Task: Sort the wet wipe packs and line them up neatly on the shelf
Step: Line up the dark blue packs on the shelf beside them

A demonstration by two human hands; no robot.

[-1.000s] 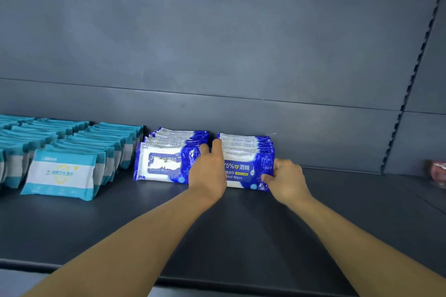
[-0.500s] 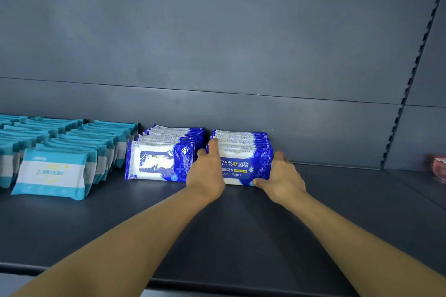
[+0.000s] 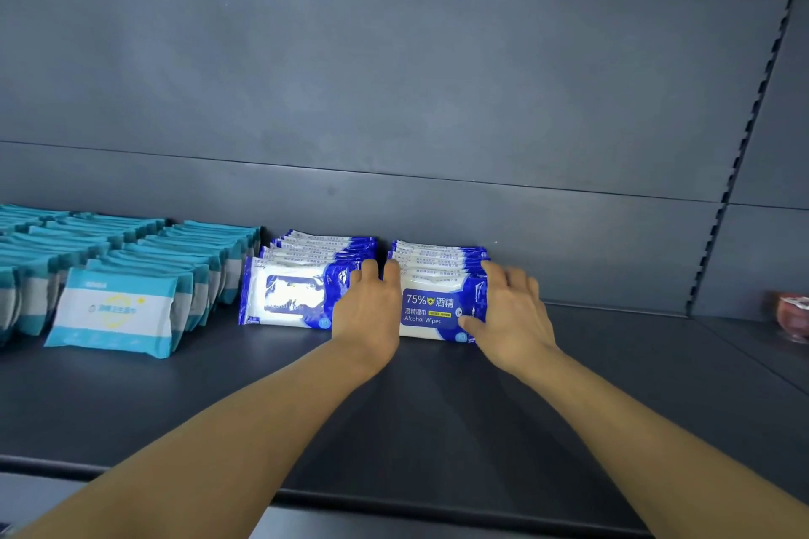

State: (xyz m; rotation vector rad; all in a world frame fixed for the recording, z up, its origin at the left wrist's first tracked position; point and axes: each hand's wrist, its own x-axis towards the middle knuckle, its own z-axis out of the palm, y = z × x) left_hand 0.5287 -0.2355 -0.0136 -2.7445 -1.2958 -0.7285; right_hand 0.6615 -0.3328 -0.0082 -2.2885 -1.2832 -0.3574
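Two rows of blue-and-white alcohol wipe packs stand upright on the dark shelf (image 3: 437,416). My left hand (image 3: 367,306) is in the gap between the left blue row (image 3: 284,293) and the right blue row (image 3: 433,306), its straight fingers pressing the right row's left side. Against that row's right end lies my right hand (image 3: 512,315), fingers spread along the side and thumb touching the front pack's lower corner. Left of the blue rows are teal-and-white packs (image 3: 118,311) in several rows.
The grey back panel (image 3: 437,101) rises right behind the rows. A slotted upright (image 3: 722,197) divides the bays at the right, and a reddish wrapped item (image 3: 792,315) sits at the far right edge. The shelf's front lip (image 3: 394,499) runs below my forearms.
My right hand has shifted from cupping the front pack's lower right corner to lying with spread fingers along the row's right end. My left hand stays between the two blue rows.
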